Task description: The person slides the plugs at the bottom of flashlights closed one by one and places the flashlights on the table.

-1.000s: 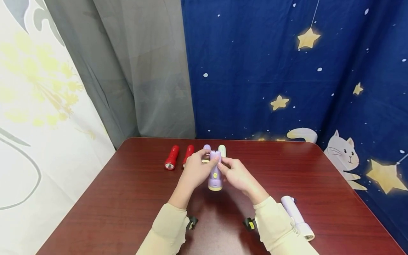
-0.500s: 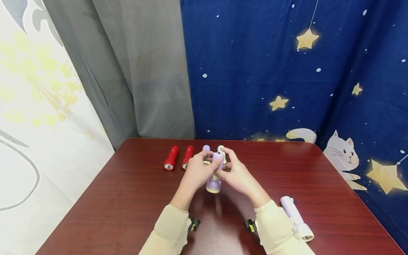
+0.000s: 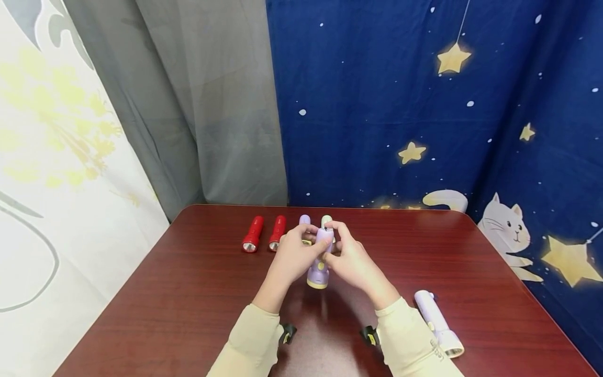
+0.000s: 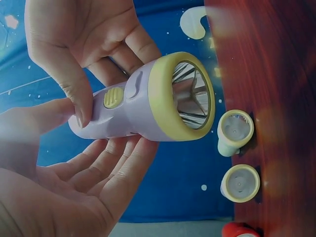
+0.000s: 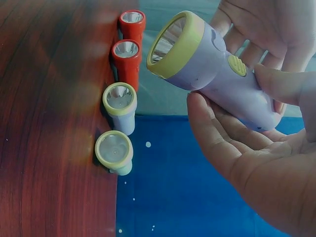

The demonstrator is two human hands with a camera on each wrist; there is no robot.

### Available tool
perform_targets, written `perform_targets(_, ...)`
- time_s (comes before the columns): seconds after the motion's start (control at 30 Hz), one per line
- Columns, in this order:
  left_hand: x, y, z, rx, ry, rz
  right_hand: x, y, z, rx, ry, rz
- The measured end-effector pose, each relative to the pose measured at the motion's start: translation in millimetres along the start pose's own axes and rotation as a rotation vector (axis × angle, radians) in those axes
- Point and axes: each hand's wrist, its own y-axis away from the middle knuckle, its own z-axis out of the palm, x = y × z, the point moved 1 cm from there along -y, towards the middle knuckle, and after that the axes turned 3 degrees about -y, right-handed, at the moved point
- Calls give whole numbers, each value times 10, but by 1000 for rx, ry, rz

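While the right sleeve [image 3: 419, 337] carries lettering too small to read, a white-lilac flashlight [image 3: 433, 317] lies beside it, at four o'clock from the hands. The left hand [image 3: 294, 256] and right hand [image 3: 353, 264] together grasp a lilac-and-yellow flashlight [image 4: 140, 108] above the table [image 3: 188, 298], thumbs on the barrel behind its yellow switch [image 4: 113, 98]; its lamp end points to six o'clock. A faint mark on its head is illegible. Farther off lie a second lilac flashlight [image 3: 304, 220] at eleven, a pale green flashlight [image 3: 326, 219] at twelve, and two red flashlights [image 3: 279, 228] near ten.
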Motion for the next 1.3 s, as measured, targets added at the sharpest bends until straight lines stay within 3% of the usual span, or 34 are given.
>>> perform_targets(0.4,5,9,14,-14,-2,2,-11,15,-12,55,0,-2)
perform_targets(1.3,-31,2,48,-31,2,4,7,18,-2,61,-57,22)
